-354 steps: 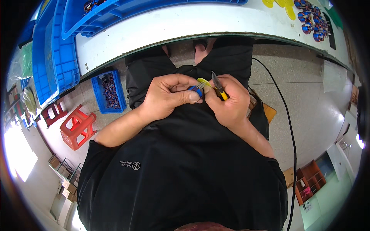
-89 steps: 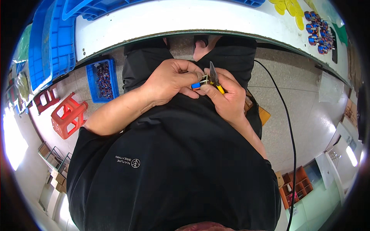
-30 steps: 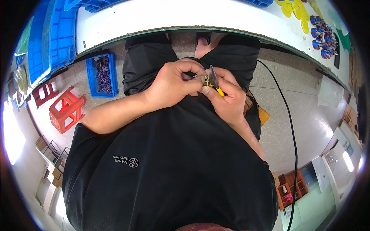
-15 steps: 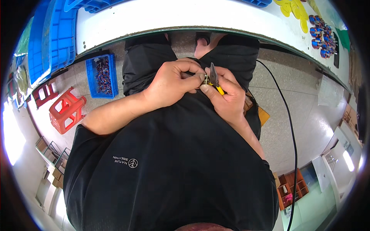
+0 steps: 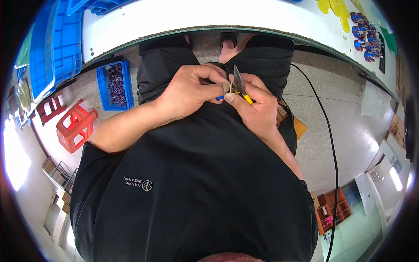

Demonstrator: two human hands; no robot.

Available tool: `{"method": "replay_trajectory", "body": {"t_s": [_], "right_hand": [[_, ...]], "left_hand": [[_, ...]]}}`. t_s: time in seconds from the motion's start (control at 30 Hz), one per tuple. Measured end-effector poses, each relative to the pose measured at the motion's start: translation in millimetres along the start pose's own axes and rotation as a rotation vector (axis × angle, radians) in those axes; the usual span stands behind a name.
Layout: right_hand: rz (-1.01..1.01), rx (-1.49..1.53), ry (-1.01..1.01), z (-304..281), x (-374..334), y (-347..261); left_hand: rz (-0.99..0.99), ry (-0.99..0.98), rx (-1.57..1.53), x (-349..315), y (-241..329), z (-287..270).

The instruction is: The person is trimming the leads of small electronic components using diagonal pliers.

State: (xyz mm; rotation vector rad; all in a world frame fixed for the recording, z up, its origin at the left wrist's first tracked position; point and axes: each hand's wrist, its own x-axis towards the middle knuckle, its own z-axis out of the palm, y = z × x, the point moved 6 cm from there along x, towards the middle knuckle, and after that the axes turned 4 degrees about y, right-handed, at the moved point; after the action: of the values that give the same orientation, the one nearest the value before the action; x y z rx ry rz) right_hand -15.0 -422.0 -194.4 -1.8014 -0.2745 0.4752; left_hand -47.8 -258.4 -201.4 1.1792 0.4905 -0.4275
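Above my lap, my left hand (image 5: 191,91) pinches a small wire-wound coil (image 5: 221,98) between thumb and fingertips. Only its blue edge and some thin pale leads show; the fingers cover the rest. Close against it, my right hand (image 5: 258,104) is closed around pointed pliers (image 5: 238,80) with yellow handles. Their dark jaws point up and away from me, next to the coil's leads. The right fingertips touch or nearly touch the coil; I cannot tell which.
Beyond my knees runs a white table (image 5: 174,19), bearing blue crates (image 5: 65,39), yellow discs (image 5: 338,8) and several blue-and-copper coils (image 5: 366,37). On the floor at left stand a blue bin (image 5: 101,87) of coils and a red stool (image 5: 74,126). A black cable (image 5: 325,118) hangs at right.
The coil has turned in my fingers, so its blue edge now shows below them. The pliers have shifted slightly left, with their jaws more upright.
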Motion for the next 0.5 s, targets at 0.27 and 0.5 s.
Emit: {"method": "replay_trajectory", "body": {"t_s": [0.27, 0.5], "right_hand": [[-0.092, -0.054, -0.045, -0.2, 1.9, -8.4], [-0.037, -0.047, -0.051, -1.0, 0.2, -4.8]], "left_hand": [[-0.01, -0.052, 0.079, 1.2, 2.6, -2.1], [-0.012, -0.049, 0.134, 3.4, 0.5, -4.5]]}}
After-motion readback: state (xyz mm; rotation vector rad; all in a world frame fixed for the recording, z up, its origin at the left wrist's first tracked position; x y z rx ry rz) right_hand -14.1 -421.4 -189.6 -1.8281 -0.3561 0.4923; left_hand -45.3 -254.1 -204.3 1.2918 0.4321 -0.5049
